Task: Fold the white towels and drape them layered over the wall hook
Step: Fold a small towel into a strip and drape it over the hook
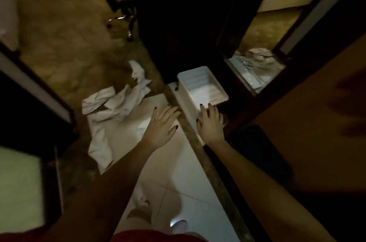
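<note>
— Hands first: do they hold anything?
— No. The left hand and the right hand are both stretched forward with straight fingers and grip nothing. The right one is at the near edge of a white tray; I cannot tell whether it touches it.
— And the white towels?
— They lie crumpled on the floor, to the left of the left hand, near it but apart.
— Which step is this, then?
— The very beginning, I think. Nothing is folded, and no hook is in view. The next move calls for a reach to the left, to lift one towel and spread it flat.
</note>
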